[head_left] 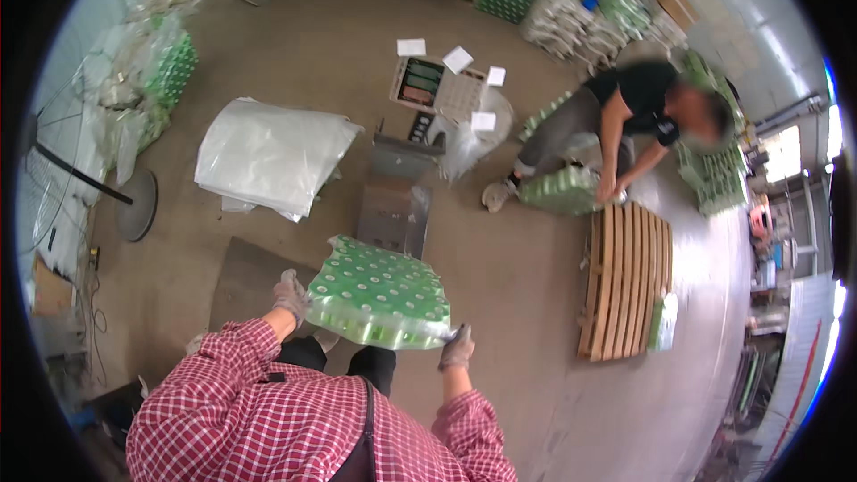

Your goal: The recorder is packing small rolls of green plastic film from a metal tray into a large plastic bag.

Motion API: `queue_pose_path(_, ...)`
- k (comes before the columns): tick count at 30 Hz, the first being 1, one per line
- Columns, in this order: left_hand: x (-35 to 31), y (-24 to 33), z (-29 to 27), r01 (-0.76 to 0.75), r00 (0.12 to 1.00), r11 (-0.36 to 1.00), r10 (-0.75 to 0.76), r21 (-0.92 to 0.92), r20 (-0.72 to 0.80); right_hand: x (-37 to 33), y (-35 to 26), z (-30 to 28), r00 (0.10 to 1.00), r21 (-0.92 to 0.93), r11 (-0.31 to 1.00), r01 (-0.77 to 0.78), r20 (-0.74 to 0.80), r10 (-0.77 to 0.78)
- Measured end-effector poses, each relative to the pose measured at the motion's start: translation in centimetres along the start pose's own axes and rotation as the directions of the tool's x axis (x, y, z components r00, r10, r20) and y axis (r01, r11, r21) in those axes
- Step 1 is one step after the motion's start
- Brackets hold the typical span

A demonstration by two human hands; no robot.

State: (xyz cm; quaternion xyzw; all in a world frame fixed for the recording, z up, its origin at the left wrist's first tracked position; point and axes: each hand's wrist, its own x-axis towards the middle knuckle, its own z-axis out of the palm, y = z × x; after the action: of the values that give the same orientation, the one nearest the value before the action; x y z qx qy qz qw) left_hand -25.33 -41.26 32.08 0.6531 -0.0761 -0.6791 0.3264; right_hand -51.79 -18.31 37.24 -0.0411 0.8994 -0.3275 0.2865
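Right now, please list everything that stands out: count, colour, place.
Film-wrapped bundle: 1, green, in both hands
Flat plastic sheets: one pile, whitish, left floor
Boxy metal fixture: 1, grey, beyond bundle
Small flat cards: 4, white, ahead
Slatted wooden pallet: 1, brown, right floor
Round-based fan: 1, black, far left
Heaped packaging: several, green and whitish, along walls
Co-worker: 1, dark-clothed, right, handling similar bundle
Gloved left hand: 1, grey, bundle's left side
Gloved right hand: 1, grey, bundle's right side

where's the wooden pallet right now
In the head view, the wooden pallet lies on the floor to the right, just below the bent-over co-worker.
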Motion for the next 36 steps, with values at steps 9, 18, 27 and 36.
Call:
queue_pose_path(9, 4.7, 8.9, 19.4, -0.216, 0.962, 0.975, 0.204, -0.046, -0.184, 19.8, -11.3, 3.7, 0.996, 0.09, 0.992, 0.091, -0.026, -0.089)
queue_pose_path(18, 7.6, 10.3, 18.6, -0.196, 0.972, 0.98, 0.189, -0.036, -0.141, 21.0, -12.2, 2.5, 0.909, -0.273, 0.87, 0.411, 0.187, -0.371)
queue_pose_path(27, 7.2, 10.8, 13.3, -0.237, 0.933, 0.97, 0.241, -0.049, 0.268, 23.0, -8.7, -1.8, 0.771, -0.479, 0.607, 0.634, 0.335, -0.541)
queue_pose_path(36, 8.1, 5.4, 11.9, -0.115, 0.954, 0.889, -0.025, 0.443, 0.299, 34.6, -35.0, 1.4, 0.695, -0.447, 0.567, 0.692, 0.2, -0.69)
